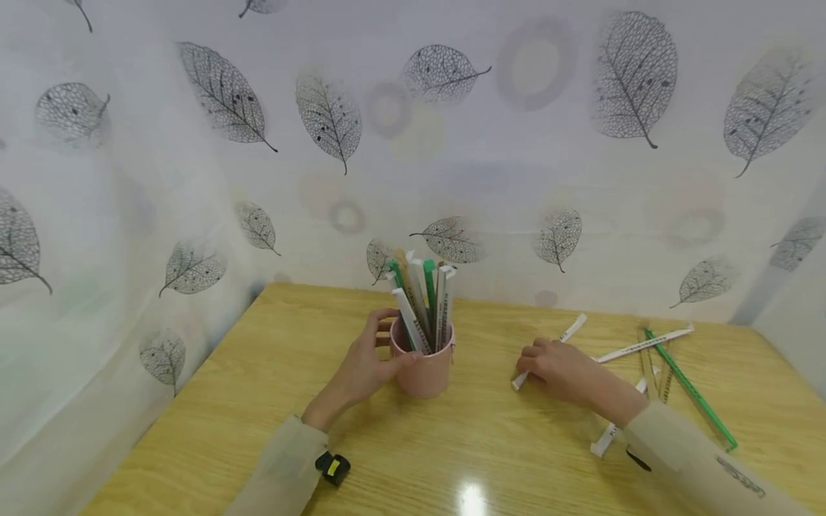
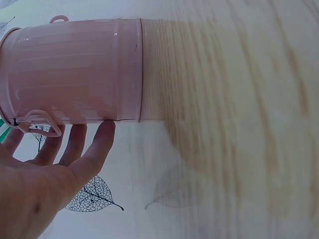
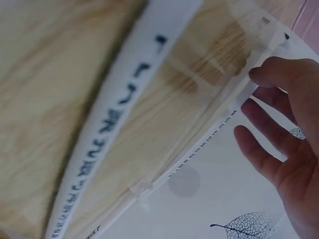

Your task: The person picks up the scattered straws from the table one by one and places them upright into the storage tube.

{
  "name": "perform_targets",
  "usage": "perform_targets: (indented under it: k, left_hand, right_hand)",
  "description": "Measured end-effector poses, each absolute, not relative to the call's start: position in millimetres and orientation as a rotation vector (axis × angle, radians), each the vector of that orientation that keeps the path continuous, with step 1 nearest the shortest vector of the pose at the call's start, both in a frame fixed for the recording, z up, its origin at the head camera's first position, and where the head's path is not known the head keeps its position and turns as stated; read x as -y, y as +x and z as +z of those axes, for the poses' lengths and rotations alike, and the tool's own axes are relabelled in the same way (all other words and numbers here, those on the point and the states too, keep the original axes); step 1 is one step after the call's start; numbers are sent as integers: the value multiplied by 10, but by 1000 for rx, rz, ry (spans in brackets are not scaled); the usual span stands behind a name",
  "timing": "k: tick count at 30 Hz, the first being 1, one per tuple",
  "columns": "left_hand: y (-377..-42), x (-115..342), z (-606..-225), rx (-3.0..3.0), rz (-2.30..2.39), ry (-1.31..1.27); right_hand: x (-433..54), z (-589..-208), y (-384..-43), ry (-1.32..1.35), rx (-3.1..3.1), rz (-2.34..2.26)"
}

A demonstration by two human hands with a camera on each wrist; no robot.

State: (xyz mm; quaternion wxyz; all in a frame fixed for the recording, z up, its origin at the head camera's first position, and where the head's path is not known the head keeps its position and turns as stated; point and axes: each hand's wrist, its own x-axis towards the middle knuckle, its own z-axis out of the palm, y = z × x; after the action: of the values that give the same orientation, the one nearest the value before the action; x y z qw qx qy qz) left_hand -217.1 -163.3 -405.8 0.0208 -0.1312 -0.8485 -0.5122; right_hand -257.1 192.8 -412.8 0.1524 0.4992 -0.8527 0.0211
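A small pink bucket with little side handles stands upright on the table, holding several slender white, green and brown wrapped straws. My left hand grips its left side, thumb in front and fingers behind; the left wrist view shows fingertips touching the ribbed wall of the bucket. To the right, my right hand pinches a white wrapped straw lying slantwise, its near end poking out past the fingers. The right wrist view shows thumb and forefinger at that straw.
Right of my right hand lie more loose straws: a green one, a white one crossing over others, and a white one partly under my forearm. A patterned leaf-print curtain hangs behind the wooden table.
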Motion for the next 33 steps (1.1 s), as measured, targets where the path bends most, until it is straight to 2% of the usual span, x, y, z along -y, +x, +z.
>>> perform_targets:
  k: [10,16,22,33]
  left_hand:
    - [-2161,1637,-4074,2637,-1571,-400]
    - [-2145,1632,-4059,2626,-1573,-412]
    - [-2147,1623,-4059,2627,-1577,-391]
    - [-2158,1626,-4060,2631,-1577,-407]
  right_hand:
    - [-2044,-3999,-2532,1383,2074,182]
    - [-2028,-3694,-2539,1262,1942,279]
    - [-1948,-3403,-2585,1257,1851,450]
    - [-1555,-2908,-2592,1176,1817,831]
